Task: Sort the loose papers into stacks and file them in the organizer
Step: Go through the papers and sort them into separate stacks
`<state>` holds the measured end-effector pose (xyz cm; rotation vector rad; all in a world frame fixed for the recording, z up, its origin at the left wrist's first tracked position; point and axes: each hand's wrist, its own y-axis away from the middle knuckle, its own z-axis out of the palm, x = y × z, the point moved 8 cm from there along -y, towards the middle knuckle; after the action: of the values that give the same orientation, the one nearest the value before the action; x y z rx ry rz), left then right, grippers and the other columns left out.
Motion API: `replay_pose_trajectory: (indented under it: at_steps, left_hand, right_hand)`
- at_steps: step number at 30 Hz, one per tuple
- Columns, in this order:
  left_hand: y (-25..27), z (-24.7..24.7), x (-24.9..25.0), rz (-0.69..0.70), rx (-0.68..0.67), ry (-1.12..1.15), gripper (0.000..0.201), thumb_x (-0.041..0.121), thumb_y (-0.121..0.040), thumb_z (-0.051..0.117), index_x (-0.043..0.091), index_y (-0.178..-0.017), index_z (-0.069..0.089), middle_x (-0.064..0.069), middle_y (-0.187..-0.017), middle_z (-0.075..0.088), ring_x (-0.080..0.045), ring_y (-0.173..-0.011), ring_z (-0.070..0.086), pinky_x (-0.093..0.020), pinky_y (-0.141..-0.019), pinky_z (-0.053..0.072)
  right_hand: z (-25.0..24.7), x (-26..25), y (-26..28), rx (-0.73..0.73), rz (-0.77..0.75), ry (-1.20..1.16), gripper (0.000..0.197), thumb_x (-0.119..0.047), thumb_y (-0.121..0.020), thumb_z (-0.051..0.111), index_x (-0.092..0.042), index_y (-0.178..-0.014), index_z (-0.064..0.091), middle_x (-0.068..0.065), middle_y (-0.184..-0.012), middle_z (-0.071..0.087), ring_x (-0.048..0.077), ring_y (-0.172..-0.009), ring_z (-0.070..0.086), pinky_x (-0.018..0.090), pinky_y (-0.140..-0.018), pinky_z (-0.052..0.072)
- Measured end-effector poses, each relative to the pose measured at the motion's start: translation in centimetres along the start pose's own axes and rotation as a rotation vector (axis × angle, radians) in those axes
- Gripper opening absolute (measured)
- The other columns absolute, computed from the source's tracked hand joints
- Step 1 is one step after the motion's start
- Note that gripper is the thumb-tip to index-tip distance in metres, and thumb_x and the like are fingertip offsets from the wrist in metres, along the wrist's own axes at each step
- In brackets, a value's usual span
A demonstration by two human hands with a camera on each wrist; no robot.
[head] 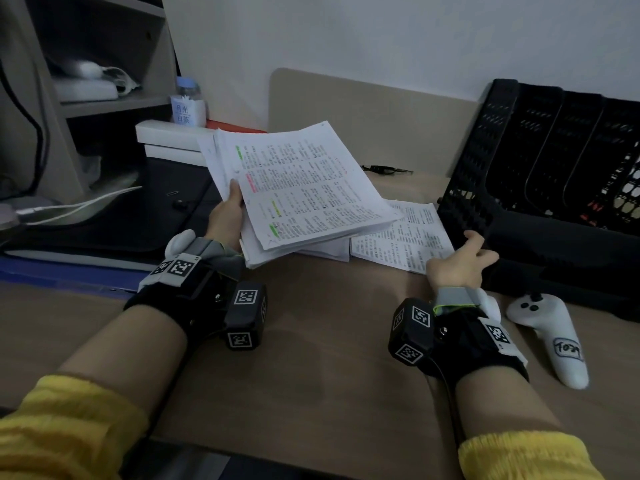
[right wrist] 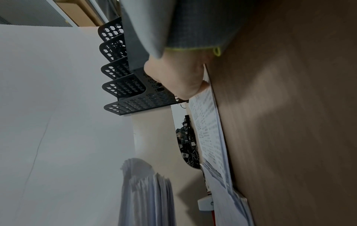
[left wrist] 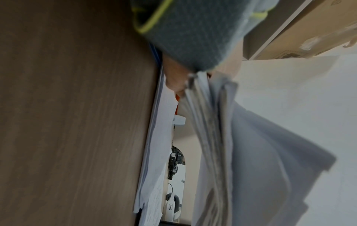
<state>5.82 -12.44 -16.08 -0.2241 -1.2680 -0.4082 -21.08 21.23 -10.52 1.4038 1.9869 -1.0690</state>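
My left hand [head: 228,213] grips a thick stack of printed, highlighted papers [head: 298,188] by its left edge and holds it tilted above the desk. The left wrist view shows that stack [left wrist: 241,152] edge-on, hanging below my fingers [left wrist: 173,79]. More printed sheets [head: 401,233] lie flat on the desk beneath it. The black perforated organizer [head: 540,174] stands at the right with several upright slots. My right hand [head: 460,258] is at its front left corner, thumb and fingers curled around the low edge. The right wrist view shows the palm [right wrist: 173,76] against the organizer [right wrist: 123,87].
A white controller [head: 550,334] lies on the desk right of my right wrist. White boxes [head: 169,140] and a labelled bottle [head: 188,105] stand at the back left, beside a shelf unit [head: 104,98]. A dark bag with cables [head: 104,220] fills the left.
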Motion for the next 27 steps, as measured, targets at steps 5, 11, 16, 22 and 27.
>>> replay_pose_trajectory:
  at_steps: [5, 11, 16, 22, 27]
  left_hand:
    - [2.2, 1.0, 1.4, 0.008, 0.022, -0.043, 0.080, 0.075, -0.066, 0.058, 0.015, -0.118, 0.066, -0.004, -0.114, 0.071, -0.025, -0.105, 0.067, -0.047, -0.099, 0.049]
    - [4.4, 3.2, 2.3, 0.021, -0.047, -0.164, 0.057, 0.056, -0.093, 0.049, 0.009, -0.121, 0.064, -0.009, -0.116, 0.069, -0.025, -0.106, 0.065, -0.043, -0.099, 0.049]
    - [4.7, 3.6, 2.4, 0.041, -0.075, -0.212, 0.058, 0.056, -0.093, 0.047, 0.009, -0.121, 0.064, -0.009, -0.116, 0.069, -0.024, -0.106, 0.066, -0.043, -0.099, 0.049]
    - [4.7, 3.6, 2.4, 0.049, -0.049, -0.206, 0.058, 0.055, -0.094, 0.047, 0.007, -0.122, 0.063, -0.008, -0.117, 0.068, -0.023, -0.104, 0.065, -0.038, -0.092, 0.051]
    - [4.9, 3.3, 2.7, 0.050, -0.012, -0.223, 0.056, 0.052, -0.096, 0.044, 0.007, -0.124, 0.062, -0.009, -0.116, 0.067, -0.023, -0.100, 0.065, -0.032, -0.077, 0.051]
  right_hand:
    - [0.1, -1.3, -0.2, 0.014, -0.110, -0.127, 0.031, -0.008, -0.084, 0.056, -0.012, -0.115, 0.059, 0.010, -0.111, 0.055, 0.028, -0.090, 0.056, 0.036, -0.079, 0.046]
    - [4.9, -2.6, 1.3, -0.473, 0.052, -0.683, 0.045, -0.046, -0.099, 0.037, -0.012, -0.089, 0.065, -0.001, -0.063, 0.054, 0.011, -0.044, 0.038, 0.021, -0.041, 0.028]
    - [7.1, -3.4, 3.4, -0.869, 0.061, -0.740, 0.046, -0.055, -0.093, 0.046, -0.012, -0.084, 0.059, 0.000, -0.053, 0.043, 0.009, -0.035, 0.025, 0.018, -0.036, 0.015]
    - [6.5, -3.2, 2.8, -0.740, -0.060, -0.551, 0.011, -0.012, -0.092, 0.060, -0.010, -0.081, 0.061, -0.001, -0.057, 0.058, 0.008, -0.037, 0.041, 0.017, -0.035, 0.028]
    - [4.0, -2.0, 0.6, -0.376, -0.035, -0.548, 0.022, -0.010, -0.091, 0.055, -0.015, -0.071, 0.062, -0.003, -0.058, 0.051, 0.008, -0.050, 0.046, 0.021, -0.050, 0.036]
